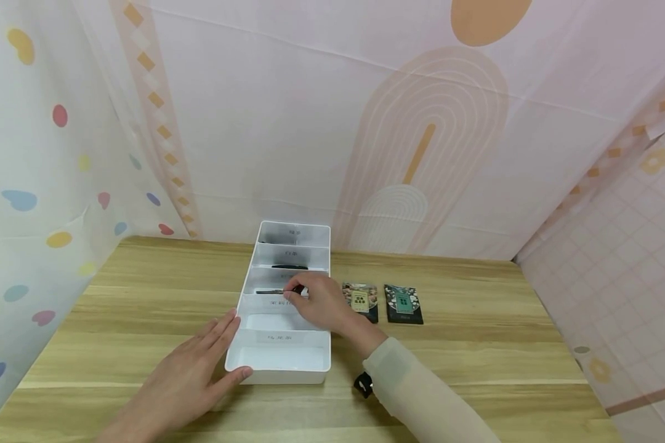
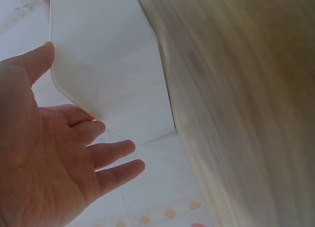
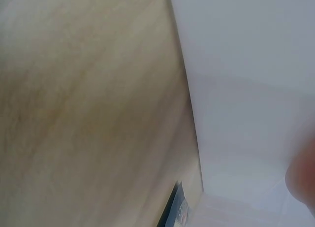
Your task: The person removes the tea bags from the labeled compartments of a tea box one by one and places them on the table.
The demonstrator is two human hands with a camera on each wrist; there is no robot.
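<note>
A long white divider tray (image 1: 279, 369) with several labelled compartments stands mid-table, running away from me. My left hand (image 1: 216, 344) lies flat with straight fingers against the tray's near left side, thumb at the front corner. The left wrist view shows that open palm (image 2: 64, 153) beside the tray's white wall (image 2: 108, 64). My right hand (image 1: 310, 301) reaches over the third compartment from the back and pinches a thin dark packet (image 1: 271, 291) at its rim. In the right wrist view only a fingertip (image 3: 302, 185) shows beside the tray wall (image 3: 246, 64).
Two dark printed packets (image 1: 360, 301) (image 1: 403, 303) lie flat on the wooden table (image 1: 476, 351) just right of the tray. Another dark packet (image 1: 289, 267) sits in the compartment behind. Patterned curtain walls close in the left, back and right.
</note>
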